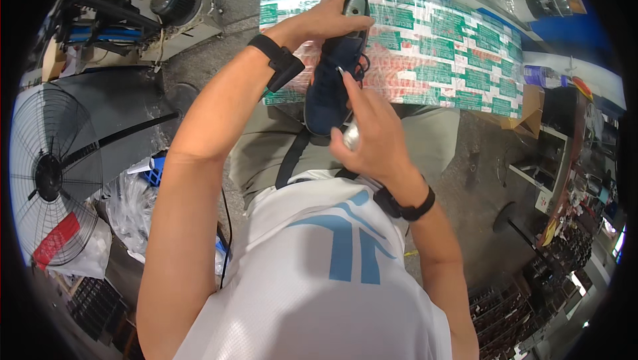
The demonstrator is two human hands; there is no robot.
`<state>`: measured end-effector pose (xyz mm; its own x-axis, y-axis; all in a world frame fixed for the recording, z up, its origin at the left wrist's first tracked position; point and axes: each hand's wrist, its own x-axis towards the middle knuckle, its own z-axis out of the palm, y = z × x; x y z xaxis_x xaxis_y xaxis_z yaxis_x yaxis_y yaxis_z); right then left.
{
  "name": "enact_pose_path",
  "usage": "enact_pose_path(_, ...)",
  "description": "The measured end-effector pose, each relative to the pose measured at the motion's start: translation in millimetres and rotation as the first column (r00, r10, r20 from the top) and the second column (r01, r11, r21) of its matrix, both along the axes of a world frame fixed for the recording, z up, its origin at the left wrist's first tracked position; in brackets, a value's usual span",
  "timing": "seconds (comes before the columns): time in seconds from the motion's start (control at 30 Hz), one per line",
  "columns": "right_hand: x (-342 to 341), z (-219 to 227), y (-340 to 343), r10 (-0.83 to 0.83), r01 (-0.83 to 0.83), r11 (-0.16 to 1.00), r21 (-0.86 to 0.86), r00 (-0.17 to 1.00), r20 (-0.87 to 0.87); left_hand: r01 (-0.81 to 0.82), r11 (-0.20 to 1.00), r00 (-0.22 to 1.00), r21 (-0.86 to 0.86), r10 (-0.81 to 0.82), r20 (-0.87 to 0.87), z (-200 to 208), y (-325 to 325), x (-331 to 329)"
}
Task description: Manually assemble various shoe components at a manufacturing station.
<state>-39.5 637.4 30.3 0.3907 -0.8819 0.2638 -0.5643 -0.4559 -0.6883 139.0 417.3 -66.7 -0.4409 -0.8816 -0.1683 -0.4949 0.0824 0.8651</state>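
Observation:
A dark navy shoe (327, 91) with dark laces and a touch of orange lies with its toe toward my body and its heel away. Its opening shows a light grey insole (357, 5). My left hand (330, 17) is closed around the heel end, the thumb lying across the collar. Over the shoe's right side, near the laces, is my right hand (375, 130), its index finger stretched along the upper. A small pale tip shows at that fingertip. A shiny silver object (351, 135) sits between thumb and palm, mostly hidden, so its kind is unclear.
Under the shoe is a work surface (458, 61) covered in green-and-white printed sheets beneath clear film. A large fan (50, 174) stands at left, below a machine with a motor (174, 2). A cardboard box (530, 113) stands at right, near shelving (551, 160).

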Motion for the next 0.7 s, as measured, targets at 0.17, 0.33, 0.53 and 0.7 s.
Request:
enact_pose_path(0.17,19.5,-22.7,-18.5,0.01,-0.028,0.996,-0.089,0.98,-0.197,-0.032,0.998,0.995,0.054,0.038,-0.095,-1.2,10.6,6.4)
enact_pose_path(0.33,20.6,-20.6,-19.4,0.009,-0.03,0.996,-0.087,0.975,-0.224,-0.036,0.996,0.999,0.083,0.035,0.014,5.7,8.6,4.8)
enact_pose_path(0.53,40.0,-5.8,-14.6,-0.047,0.045,0.968,0.248,0.999,0.001,-0.054,0.997,0.98,0.052,0.043,0.196,22.0,15.1,-4.5)
enact_pose_path(0.7,19.7,7.3,18.6,0.036,-0.04,0.94,0.34,0.999,0.018,-0.087,0.995,0.991,0.056,0.081,0.109,7.9,17.1,4.2)
